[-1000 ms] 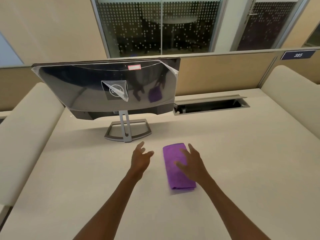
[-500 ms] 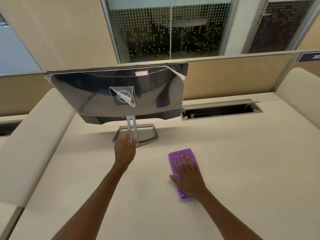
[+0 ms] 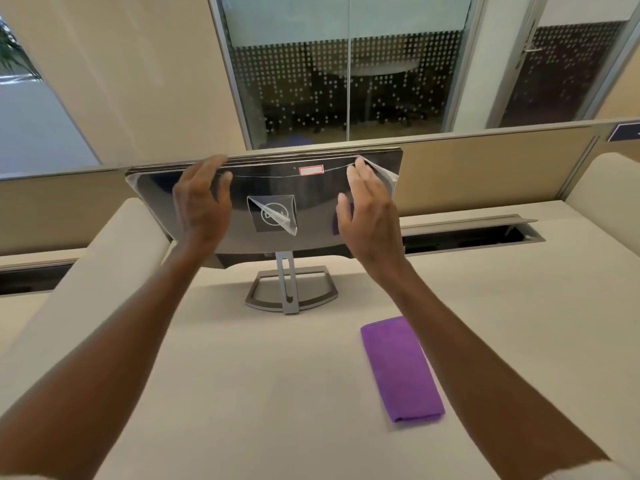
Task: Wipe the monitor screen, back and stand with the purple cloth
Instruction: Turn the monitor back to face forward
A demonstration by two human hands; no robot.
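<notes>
Both hands empty, fingers spread: left hand [image 3: 202, 202] at Dell monitor [image 3: 277, 188] top edge, right hand [image 3: 369, 216] before its back. Purple cloth [image 3: 401, 368] below right wrist. Steady monitor gently; grab cloth first.

I can read only one mark for sure: the round Dell logo [image 3: 274, 214] on the back of the monitor [image 3: 311, 216], sitting under a square of clear film [image 3: 277, 216] that peels up at its corner (which blurs the letters a little); above it, near the top edge, I see a small white label with a red border [image 3: 311, 170], its print too small to make out; a dark blue sign [image 3: 625, 131] on the partition at far right shows no legible characters.
</notes>
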